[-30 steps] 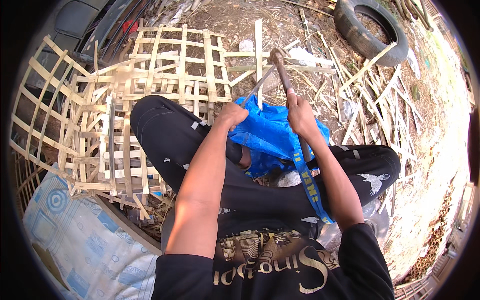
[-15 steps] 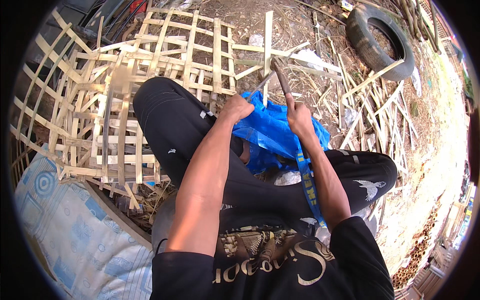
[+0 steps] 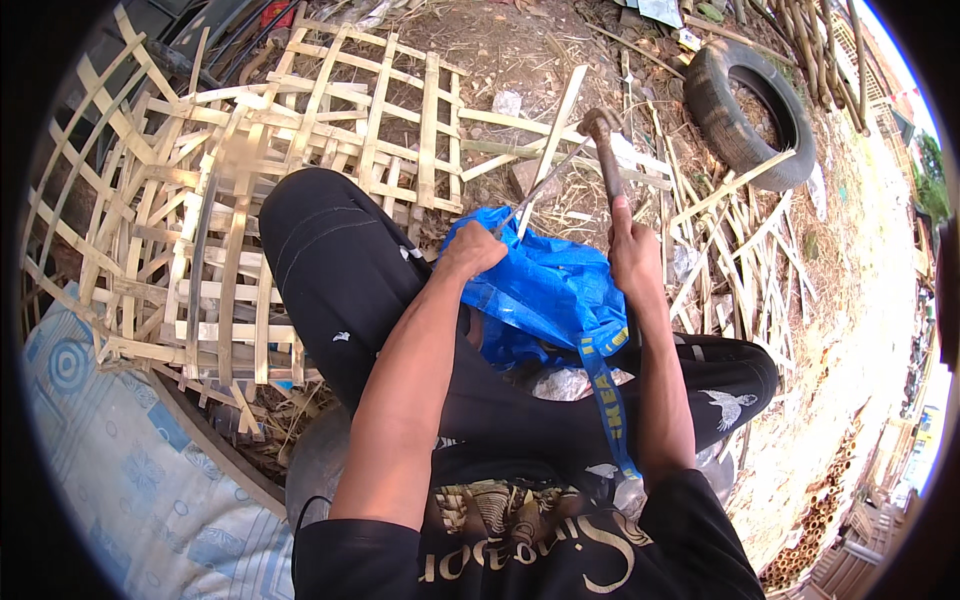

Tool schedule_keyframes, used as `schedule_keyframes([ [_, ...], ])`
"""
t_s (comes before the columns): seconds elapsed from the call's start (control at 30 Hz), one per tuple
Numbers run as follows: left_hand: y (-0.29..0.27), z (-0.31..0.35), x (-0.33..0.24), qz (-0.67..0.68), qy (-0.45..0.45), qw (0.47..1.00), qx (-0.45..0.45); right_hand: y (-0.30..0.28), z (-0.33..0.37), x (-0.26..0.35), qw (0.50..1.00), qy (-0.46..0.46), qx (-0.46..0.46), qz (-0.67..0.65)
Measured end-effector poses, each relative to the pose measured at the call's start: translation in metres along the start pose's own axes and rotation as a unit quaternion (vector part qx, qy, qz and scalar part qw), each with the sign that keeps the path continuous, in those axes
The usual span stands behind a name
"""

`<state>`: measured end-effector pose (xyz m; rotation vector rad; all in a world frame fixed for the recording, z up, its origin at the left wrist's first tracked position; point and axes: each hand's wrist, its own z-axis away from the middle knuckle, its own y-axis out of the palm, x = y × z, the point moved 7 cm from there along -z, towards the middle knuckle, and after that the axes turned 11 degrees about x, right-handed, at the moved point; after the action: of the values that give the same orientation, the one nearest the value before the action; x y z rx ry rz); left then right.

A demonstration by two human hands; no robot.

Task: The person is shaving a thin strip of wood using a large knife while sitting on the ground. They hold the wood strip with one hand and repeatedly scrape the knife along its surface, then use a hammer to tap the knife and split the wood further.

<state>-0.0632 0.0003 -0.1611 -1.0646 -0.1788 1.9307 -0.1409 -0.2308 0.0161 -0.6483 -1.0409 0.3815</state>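
My left hand [image 3: 474, 250] is closed around the near end of a thin metal blade-like tool [image 3: 540, 186], which slants up to the right. My right hand [image 3: 637, 258] grips the wooden handle of a hammer [image 3: 606, 150]. The hammer's rusty head is close to the far tip of the metal tool; whether they touch I cannot tell. Beside the tool stands a pale bamboo strip [image 3: 559, 120], leaning right, its lower end by the blue bag. The crinkled blue plastic bag [image 3: 550, 285] covers my lap between my crossed legs, its strap [image 3: 605, 400] hanging toward me.
A woven bamboo lattice [image 3: 372, 125] spreads over the ground at left. Loose bamboo strips [image 3: 745, 245] lie scattered at right, near an old tyre [image 3: 750, 115]. A blue-and-white patterned cloth [image 3: 130, 450] is at the lower left.
The hammer and my right hand have shifted right, and the bamboo strip now leans to the right rather than upright. My left hand keeps its hold on the metal tool. The view has shifted slightly.
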Motion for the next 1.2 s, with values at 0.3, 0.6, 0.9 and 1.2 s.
schedule_keyframes([
  [0.3,0.027,0.008,-0.034,-0.073,-0.065,0.990,0.102,0.025,-0.015,-0.088,0.996,0.070,0.001,0.052],
  [0.6,0.019,0.016,-0.038,-0.001,-0.075,0.992,0.106,-0.035,0.057,-0.004,0.892,-0.141,-0.128,-0.409],
  [0.9,0.016,0.007,-0.029,0.009,-0.085,0.991,0.100,0.008,0.053,0.001,0.996,-0.069,0.048,-0.013],
  [1.2,0.014,0.018,-0.038,-0.032,-0.080,0.987,0.136,-0.003,0.048,0.002,0.997,-0.069,0.027,-0.015],
])
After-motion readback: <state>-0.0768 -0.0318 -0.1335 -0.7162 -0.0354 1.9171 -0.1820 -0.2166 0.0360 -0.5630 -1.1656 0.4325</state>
